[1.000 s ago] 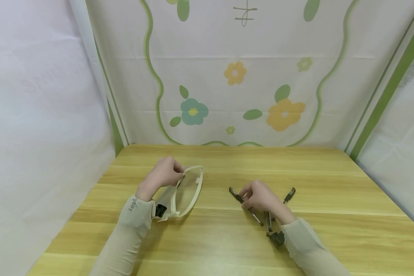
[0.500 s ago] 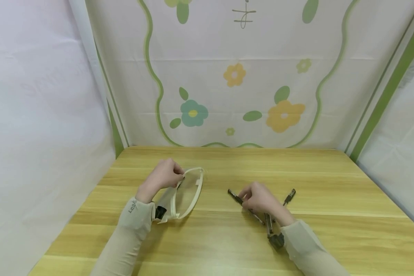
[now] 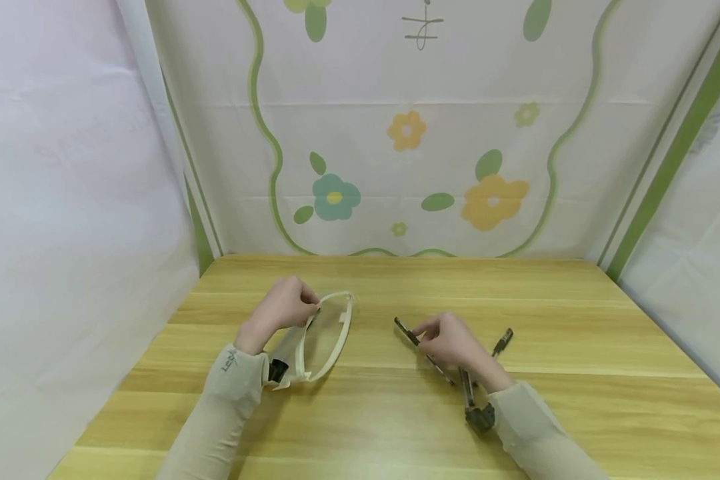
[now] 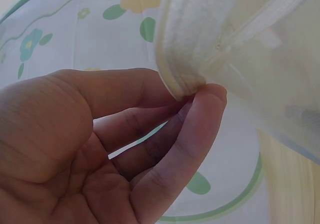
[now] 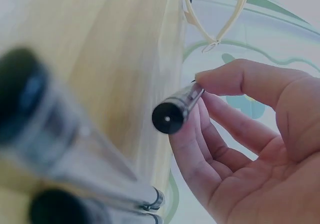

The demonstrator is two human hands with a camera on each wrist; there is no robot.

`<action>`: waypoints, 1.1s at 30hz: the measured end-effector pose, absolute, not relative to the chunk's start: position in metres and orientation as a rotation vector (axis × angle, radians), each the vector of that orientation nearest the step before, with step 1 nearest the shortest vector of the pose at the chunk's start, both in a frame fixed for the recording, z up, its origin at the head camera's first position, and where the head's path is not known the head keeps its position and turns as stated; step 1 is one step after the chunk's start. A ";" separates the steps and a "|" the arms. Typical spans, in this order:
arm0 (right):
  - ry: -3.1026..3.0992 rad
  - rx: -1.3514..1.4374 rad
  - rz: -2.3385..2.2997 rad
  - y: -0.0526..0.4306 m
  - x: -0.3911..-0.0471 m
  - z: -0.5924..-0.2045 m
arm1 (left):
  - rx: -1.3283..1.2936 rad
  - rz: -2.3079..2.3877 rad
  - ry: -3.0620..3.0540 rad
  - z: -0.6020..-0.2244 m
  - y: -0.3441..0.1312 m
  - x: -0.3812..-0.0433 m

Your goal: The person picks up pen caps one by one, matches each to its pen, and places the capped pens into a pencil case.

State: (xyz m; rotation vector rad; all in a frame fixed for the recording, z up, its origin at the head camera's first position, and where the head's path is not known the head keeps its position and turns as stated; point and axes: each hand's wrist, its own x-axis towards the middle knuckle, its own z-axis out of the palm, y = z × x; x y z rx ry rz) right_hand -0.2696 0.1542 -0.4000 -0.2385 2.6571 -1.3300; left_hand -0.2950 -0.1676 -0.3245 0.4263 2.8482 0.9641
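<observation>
A see-through zip pouch (image 3: 343, 333) with cream trim gapes at its mouth on the left of the table in the head view. My left hand (image 3: 285, 307) pinches its rim between thumb and fingers, close up in the left wrist view at the trim's corner (image 4: 182, 43). Something dark (image 4: 302, 116) shows blurred through the pouch wall. My right hand (image 3: 450, 340) pinches a black-and-clear pen (image 3: 405, 329) by its middle; its black end (image 5: 167, 118) faces the right wrist camera. The pen slants, apart from the pouch.
Beneath my right wrist lie more pens, one with a dark end (image 3: 503, 341) pointing away and another (image 3: 468, 390) partly hidden. Blurred pens (image 5: 95, 144) fill the right wrist view's near left. Behind the wooden table (image 3: 372, 427) hangs a flowered cloth (image 3: 360, 120).
The pen in my right hand has risen slightly, its far end tipping upward, and my right fingers with it. My left hand keeps its hold on the pouch in the same place.
</observation>
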 end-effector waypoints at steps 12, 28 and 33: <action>2.645 -0.215 -1.488 0.154 -0.270 -0.397 | 0.439 0.968 2.856 -0.326 -0.168 -0.295; 2.498 -0.207 -1.643 0.145 -0.266 -0.398 | 0.428 0.970 2.848 -0.324 -0.168 -0.293; 2.417 -0.223 -1.701 0.133 -0.263 -0.399 | 0.443 0.951 2.853 -0.324 -0.169 -0.293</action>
